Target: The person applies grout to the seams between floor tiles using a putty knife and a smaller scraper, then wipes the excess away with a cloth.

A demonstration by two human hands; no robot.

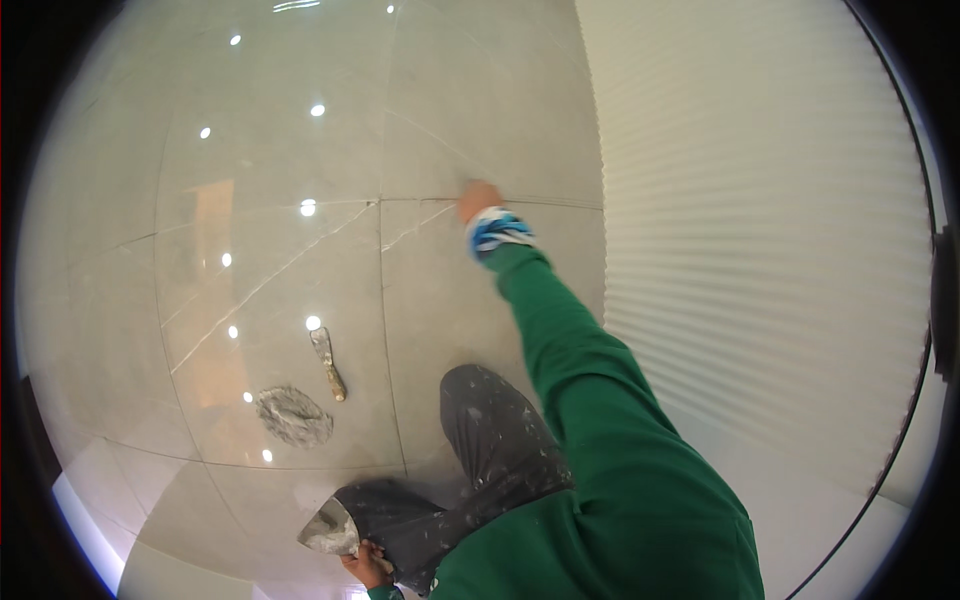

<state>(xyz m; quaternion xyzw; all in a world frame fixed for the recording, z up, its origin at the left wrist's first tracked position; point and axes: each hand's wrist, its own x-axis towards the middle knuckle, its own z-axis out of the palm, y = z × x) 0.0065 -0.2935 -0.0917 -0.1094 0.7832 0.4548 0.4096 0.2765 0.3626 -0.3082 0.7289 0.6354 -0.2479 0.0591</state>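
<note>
My left hand [370,566] is closed on the rim of a small bowl [330,528] with a pointed edge. Whitish-grey paste coats the inside of this bowl, which rests close to my knee. My right hand [479,199] reaches far forward, down at the joint between two large grey floor tiles [490,290]. Motion smears its fingers, so whether they hold anything is hidden. A blue and white cuff shows at that wrist, below the green sleeve.
A putty knife [328,365] with a smeared blade lies on the tiles to my left. Beside it is a crumpled grey heap [293,417], perhaps a rag. A ribbed cream wall panel [760,190] runs along my right side. Ceiling lights reflect off the glossy floor.
</note>
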